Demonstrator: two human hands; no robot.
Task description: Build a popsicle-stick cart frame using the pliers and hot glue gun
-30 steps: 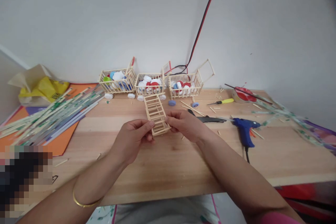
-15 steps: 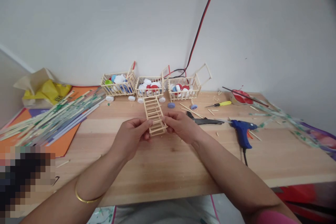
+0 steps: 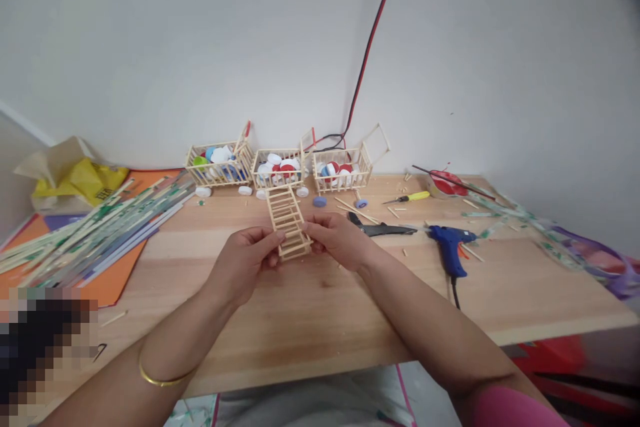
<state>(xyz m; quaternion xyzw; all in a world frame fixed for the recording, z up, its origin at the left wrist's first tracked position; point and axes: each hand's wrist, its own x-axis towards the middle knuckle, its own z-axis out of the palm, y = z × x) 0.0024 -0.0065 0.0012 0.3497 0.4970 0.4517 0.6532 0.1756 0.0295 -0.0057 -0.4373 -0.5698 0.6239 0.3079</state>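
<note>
A small frame of thin wooden sticks (image 3: 287, 216), with ladder-like rungs, is held tilted over the table between both hands. My left hand (image 3: 245, 260) pinches its near left edge between thumb and fingers. On the near right edge, my right hand (image 3: 336, 237) has its thumb and fingers closed. Just beyond the frame stand miniature stick carts holding bottle caps: a left cart (image 3: 220, 165) with white wheels, a middle cart (image 3: 279, 169), also with white wheels, and a right cart (image 3: 343, 170) with blue wheels.
To the right lie a blue glue gun (image 3: 449, 245), black-handled scissors (image 3: 383, 229), a yellow-handled screwdriver (image 3: 415, 197) and a red tape roll (image 3: 446, 183). Loose bamboo sticks (image 3: 95, 230) cover an orange sheet (image 3: 117, 273) on the left, before a yellow bag (image 3: 97, 181).
The whole view has shifted slightly, so everything appears a little further left. Both hands keep their hold on the stick frame, with little other movement.
</note>
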